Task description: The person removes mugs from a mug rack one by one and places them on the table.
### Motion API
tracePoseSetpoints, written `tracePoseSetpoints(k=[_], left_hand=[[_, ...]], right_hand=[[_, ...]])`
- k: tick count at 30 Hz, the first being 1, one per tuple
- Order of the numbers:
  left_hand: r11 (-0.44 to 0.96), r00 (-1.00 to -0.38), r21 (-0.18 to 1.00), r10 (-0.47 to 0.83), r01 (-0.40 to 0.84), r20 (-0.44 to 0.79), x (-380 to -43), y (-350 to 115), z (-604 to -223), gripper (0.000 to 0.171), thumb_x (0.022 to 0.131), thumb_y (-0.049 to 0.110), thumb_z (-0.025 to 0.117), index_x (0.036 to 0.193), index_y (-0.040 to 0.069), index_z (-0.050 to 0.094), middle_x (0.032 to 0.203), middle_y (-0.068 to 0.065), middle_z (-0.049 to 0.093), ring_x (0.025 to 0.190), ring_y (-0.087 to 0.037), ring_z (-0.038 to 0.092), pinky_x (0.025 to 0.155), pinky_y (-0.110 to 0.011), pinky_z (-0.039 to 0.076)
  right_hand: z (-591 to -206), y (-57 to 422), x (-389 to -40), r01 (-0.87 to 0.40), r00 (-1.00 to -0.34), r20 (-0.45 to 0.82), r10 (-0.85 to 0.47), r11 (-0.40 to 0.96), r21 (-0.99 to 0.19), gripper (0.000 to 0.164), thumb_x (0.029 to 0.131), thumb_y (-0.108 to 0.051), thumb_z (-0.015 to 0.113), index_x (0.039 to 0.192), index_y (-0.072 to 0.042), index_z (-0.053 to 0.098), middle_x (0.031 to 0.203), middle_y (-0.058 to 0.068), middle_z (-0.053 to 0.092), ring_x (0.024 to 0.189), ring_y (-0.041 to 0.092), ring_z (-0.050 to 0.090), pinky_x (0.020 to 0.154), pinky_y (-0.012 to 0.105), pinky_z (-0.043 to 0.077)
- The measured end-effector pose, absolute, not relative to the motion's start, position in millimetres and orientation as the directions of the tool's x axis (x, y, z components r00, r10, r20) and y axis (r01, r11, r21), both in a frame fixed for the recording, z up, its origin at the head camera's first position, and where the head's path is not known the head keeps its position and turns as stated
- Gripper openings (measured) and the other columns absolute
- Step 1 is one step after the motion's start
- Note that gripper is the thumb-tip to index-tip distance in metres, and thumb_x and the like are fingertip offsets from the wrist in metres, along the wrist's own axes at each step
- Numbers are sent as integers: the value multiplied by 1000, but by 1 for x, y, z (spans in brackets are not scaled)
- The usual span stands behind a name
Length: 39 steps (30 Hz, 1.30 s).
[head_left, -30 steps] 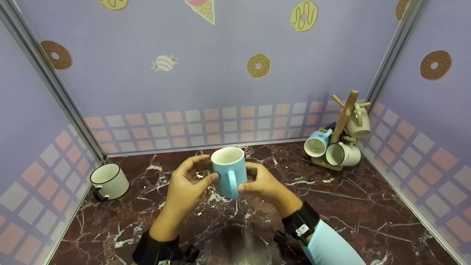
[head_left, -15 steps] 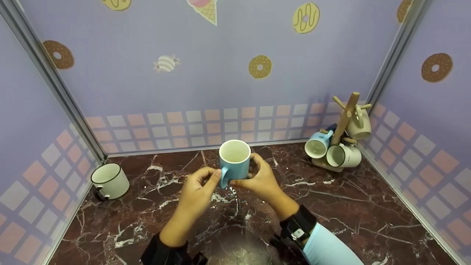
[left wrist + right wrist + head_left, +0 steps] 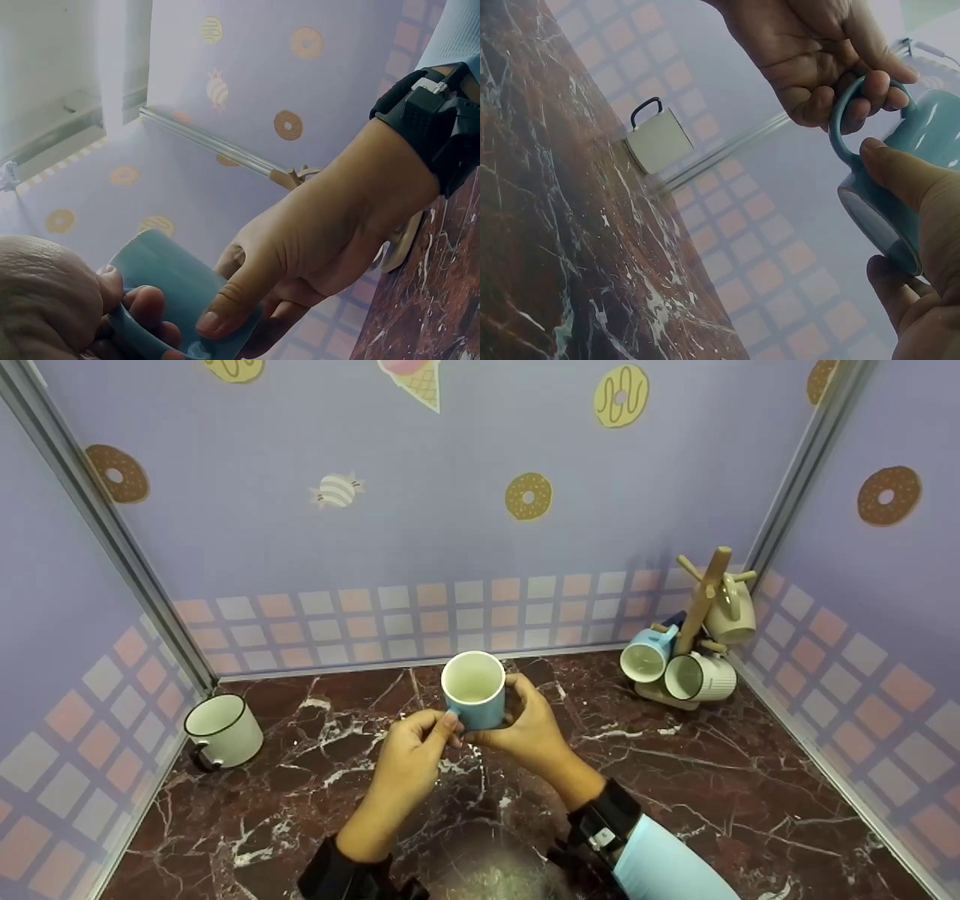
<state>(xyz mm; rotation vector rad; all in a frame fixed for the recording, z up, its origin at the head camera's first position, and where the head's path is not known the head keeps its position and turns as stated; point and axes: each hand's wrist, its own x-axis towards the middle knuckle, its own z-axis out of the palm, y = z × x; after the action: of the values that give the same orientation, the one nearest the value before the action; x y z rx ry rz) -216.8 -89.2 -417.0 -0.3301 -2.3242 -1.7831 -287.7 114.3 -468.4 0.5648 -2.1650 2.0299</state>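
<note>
Above the marbled tabletop (image 3: 675, 795), well apart from the wooden rack (image 3: 697, 615), the right hand (image 3: 531, 731), fingers curled, and the left hand (image 3: 409, 751), fingers hooked, hold the blue mug (image 3: 481, 715) by its body and handle (image 3: 843, 152). If 1 grip loosened, the glossy mug could slip and fall.

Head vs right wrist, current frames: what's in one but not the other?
Only head: the wooden rack with its hanging mugs, plus the inside of the held blue mug.

Only right wrist: that mug's underside, and its handle loop with fingers of the left hand through it.

Both: the held blue mug, the left hand, the right hand, and the white mug with the dark handle.
</note>
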Motion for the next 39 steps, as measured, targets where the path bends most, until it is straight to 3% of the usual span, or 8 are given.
tracePoseSetpoints(k=[4, 10, 15, 20, 29, 36, 39], left_hand=[[261, -958, 923, 28, 282, 285, -217, -91, -417, 28, 113, 18, 70, 93, 1, 78, 85, -11, 77, 76, -10, 64, 71, -21, 53], [274, -955, 924, -54, 268, 293, -222, -105, -415, 26, 112, 15, 71, 93, -1, 79, 84, -10, 77, 71, -9, 61, 63, -18, 49], [295, -950, 931, -158, 216, 270, -229, -127, -412, 24, 114, 15, 69, 98, 0, 80, 84, -2, 76, 78, -12, 65, 67, -19, 51], [317, -926, 937, -288, 150, 245, -240, -157, -413, 28, 115, 18, 68, 100, -3, 80, 82, 1, 75, 77, -11, 64, 66, -21, 51], [405, -837, 914, -495, 17, 234, -263, -220, -436, 32, 115, 21, 67, 101, -4, 82, 73, 8, 72, 73, -9, 63, 63, -22, 49], [341, -814, 939, -558, -46, 163, -271, -260, -457, 34, 115, 18, 64, 101, -10, 79, 68, 10, 67, 71, -8, 57, 62, -23, 46], [329, -806, 942, -575, -73, 139, -274, -271, -465, 35, 115, 18, 64, 101, -10, 79, 67, 10, 68, 70, -8, 57, 61, -24, 45]], right_hand=[[-465, 116, -286, -367, -916, 342, -211, 93, -926, 93, 73, -14, 108, 151, -5, 58, 153, 17, 68, 141, 37, 71, 118, 44, 63], [-459, 123, -283, -483, -862, 415, -291, 225, -846, 89, 88, -19, 99, 165, -8, 55, 165, 19, 60, 146, 46, 67, 119, 55, 61], [-457, 126, -275, -607, -794, 501, -344, 484, -630, 78, 105, -39, 82, 171, -12, 50, 177, 12, 51, 162, 39, 52, 133, 59, 46], [-457, 123, -269, -696, -710, 537, -456, 572, -435, 67, 116, -44, 62, 172, -11, 47, 185, 4, 38, 171, 34, 41, 140, 57, 35], [-463, 108, -261, -791, -597, 495, -631, 566, -233, 79, 117, -64, 41, 177, -12, 38, 191, 3, 20, 178, 33, 22, 142, 57, 27], [-475, 102, -259, -797, -597, 431, -677, 562, -221, 79, 116, -65, 46, 180, -21, 31, 192, 1, 11, 179, 32, 14, 142, 61, 24], [-479, 97, -258, -800, -596, 385, -705, 564, -205, 82, 115, -70, 43, 182, -27, 25, 193, -1, 8, 180, 31, 10, 142, 63, 24]])
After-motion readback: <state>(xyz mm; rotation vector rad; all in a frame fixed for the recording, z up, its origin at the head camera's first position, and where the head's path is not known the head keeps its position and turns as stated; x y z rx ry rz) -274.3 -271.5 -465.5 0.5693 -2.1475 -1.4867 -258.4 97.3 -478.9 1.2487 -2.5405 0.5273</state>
